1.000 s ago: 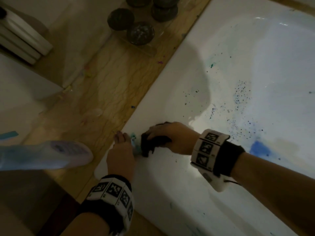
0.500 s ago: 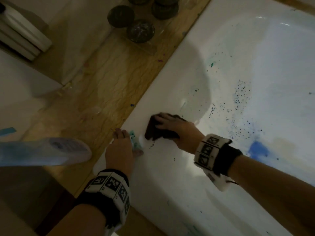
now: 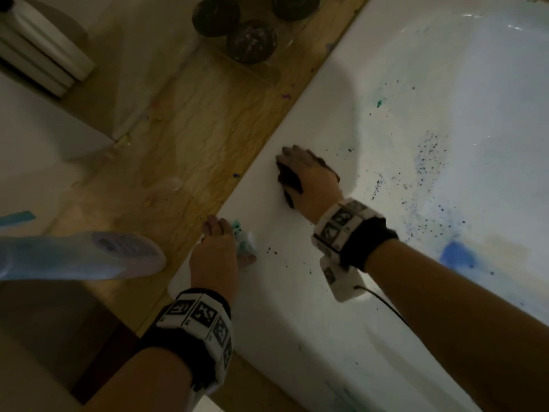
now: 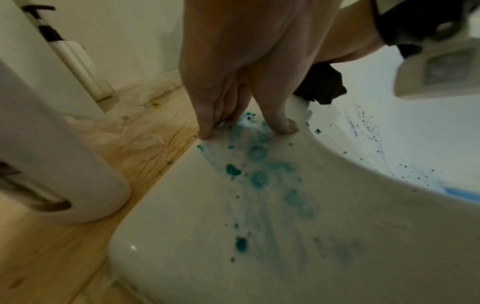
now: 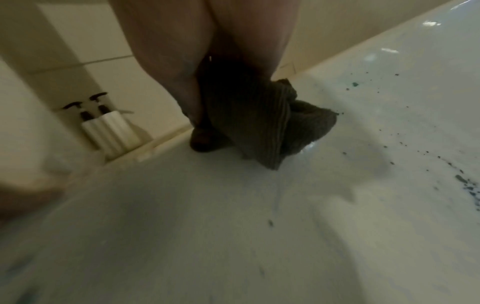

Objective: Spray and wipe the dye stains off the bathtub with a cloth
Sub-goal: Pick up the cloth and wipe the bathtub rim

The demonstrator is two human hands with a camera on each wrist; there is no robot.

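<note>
Right fingers (image 3: 292, 156) curled over the dark cloth (image 3: 289, 179), pressing it to the tub rim (image 3: 285, 281); now farther up the rim than a second ago, away from the left hand (image 3: 215, 257). Left fingers (image 4: 205, 123) straight, tips braced on the rim among teal stains (image 4: 257, 164), holding nothing. So: wiping under way, teal patch by the left hand and blue specks (image 3: 427, 162) in the basin uncleaned. Spray bottle (image 3: 80, 257) near the rim; label unreadable, no other writing legible.
</note>
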